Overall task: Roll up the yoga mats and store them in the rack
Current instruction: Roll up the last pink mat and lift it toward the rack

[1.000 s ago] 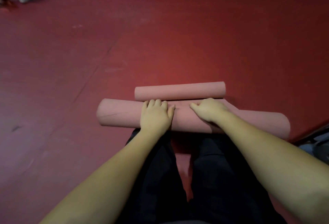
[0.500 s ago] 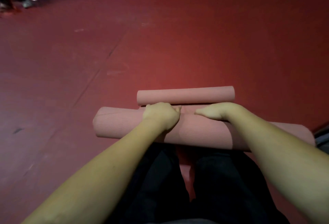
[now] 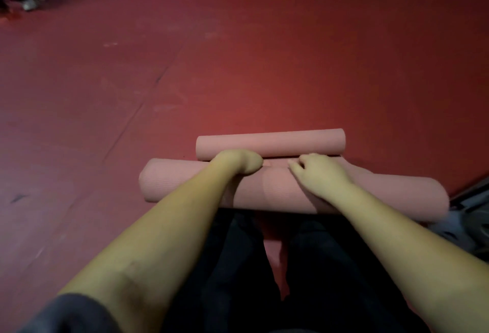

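A thick pink yoga mat roll (image 3: 182, 183) lies crosswise on the red floor just in front of my knees. My left hand (image 3: 239, 160) is bent over its top, fingers curled round the far side and hidden. My right hand (image 3: 321, 174) rests on top of the same roll a little to the right, with bent fingers touching the surface. A thinner, shorter pink roll (image 3: 277, 142) lies parallel right behind it, touching or nearly touching. No rack is clearly in view.
Red floor (image 3: 264, 55) with faint seams stretches ahead and to both sides. A dark grey metal object (image 3: 471, 216) sits at the right edge by the thick roll's end. Chair legs and someone's shoes (image 3: 27, 2) are at the far top left.
The thick roll has turned forward toward the thinner roll. My left hand went from lying flat to curling over the top. My right hand moved back onto the top with its fingers showing.
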`<state>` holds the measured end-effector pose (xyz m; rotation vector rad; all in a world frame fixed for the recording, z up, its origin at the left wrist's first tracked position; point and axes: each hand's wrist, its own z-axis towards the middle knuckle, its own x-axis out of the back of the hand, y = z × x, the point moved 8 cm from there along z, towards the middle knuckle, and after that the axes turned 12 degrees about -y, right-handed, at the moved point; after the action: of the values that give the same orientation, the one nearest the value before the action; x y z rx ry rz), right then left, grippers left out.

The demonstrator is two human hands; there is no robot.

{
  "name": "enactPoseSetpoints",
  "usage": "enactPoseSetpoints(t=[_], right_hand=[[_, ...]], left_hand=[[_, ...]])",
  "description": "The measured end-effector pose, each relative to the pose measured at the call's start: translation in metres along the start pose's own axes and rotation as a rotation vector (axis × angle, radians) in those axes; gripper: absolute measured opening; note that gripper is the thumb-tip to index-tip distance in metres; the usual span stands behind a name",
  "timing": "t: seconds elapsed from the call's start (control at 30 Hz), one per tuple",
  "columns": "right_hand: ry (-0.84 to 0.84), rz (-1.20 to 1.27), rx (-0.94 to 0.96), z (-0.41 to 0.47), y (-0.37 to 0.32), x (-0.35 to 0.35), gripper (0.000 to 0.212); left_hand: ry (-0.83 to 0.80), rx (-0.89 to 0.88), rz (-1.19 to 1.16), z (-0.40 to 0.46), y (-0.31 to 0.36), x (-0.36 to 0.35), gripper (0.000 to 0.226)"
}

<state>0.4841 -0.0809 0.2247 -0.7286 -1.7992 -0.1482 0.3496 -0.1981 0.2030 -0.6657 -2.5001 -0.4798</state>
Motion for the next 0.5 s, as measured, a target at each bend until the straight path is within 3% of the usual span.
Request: enactPoseSetpoints(t=[0.17, 0.27, 0.37, 0.5], right_hand=[[0.047, -0.097, -0.053, -0.014, -0.004, -0.016, 0.056], [0.122, -0.125, -0.078, -0.013, -0.005, -0.014, 0.053], [0.090, -0.110, -0.082, -0.006, -0.005, -0.011, 0.051], [0.050, -0.087, -0.063, 0.002, -0.005, -0.009, 0.051]], left_hand=[[-0.095, 0.013, -0.069, 0.010, 0.000, 0.001, 0.050], [-0.019, -0.007, -0.039, 0.010, 0.004, 0.004, 0.053], [0.166, 0.008, 0.120, 0.012, 0.002, 0.015, 0.050], [0.658, -0.101, 0.214, -0.014, 0.010, 0.036, 0.045]])
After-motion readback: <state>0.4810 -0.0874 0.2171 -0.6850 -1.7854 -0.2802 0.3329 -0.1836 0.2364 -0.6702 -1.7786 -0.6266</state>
